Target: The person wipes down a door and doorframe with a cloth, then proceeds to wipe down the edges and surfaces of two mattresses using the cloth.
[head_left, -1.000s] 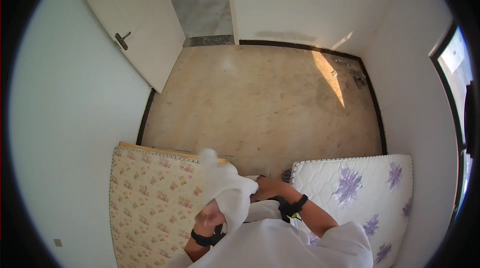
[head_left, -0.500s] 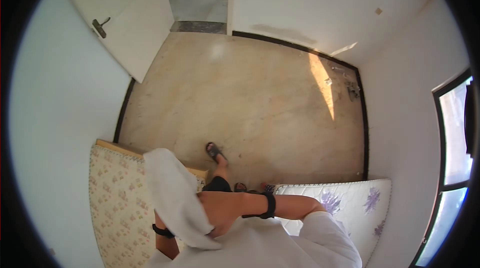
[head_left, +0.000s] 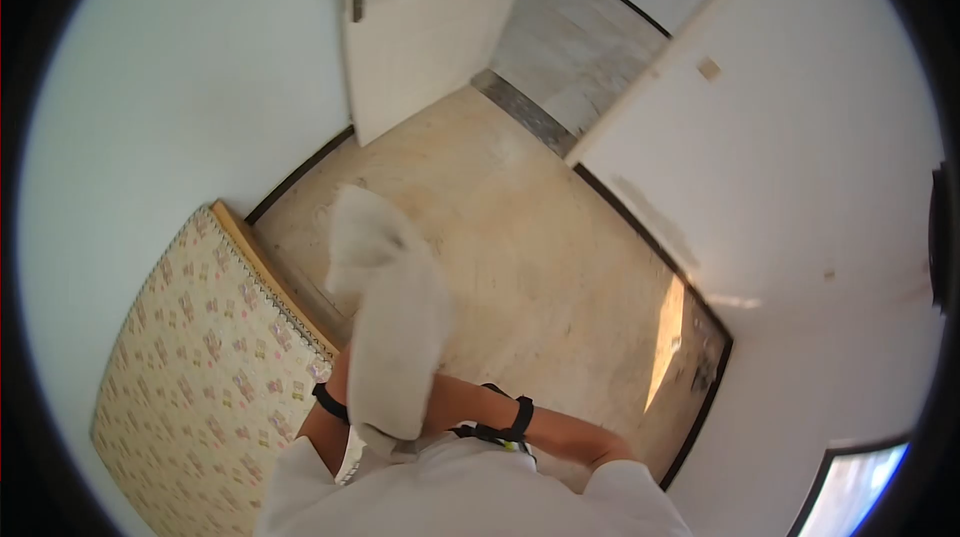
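A long, pale grey-white cloth (head_left: 395, 327) stands up in front of my body, over the floor, its upper end bent and slightly blurred. My right hand (head_left: 455, 401) reaches in from the right and passes behind the cloth's lower part, so its fingers are hidden. On the cloth's left side, part of my left hand (head_left: 343, 367) shows above a black wristband (head_left: 328, 404); the fingers are out of sight behind the fabric. Another black band (head_left: 522, 419) circles my right wrist.
A mattress with a small printed pattern (head_left: 200, 367) lies at lower left. An open door (head_left: 430, 27) stands beside the doorway at the top. Debris (head_left: 705, 367) lies by the right wall's dark skirting, and a window (head_left: 855, 497) is at lower right.
The view has turned, and the purple-flowered mattress has left it. The cloth, earlier bunched then hanging over my hands at the left, now extends upward over the floor.
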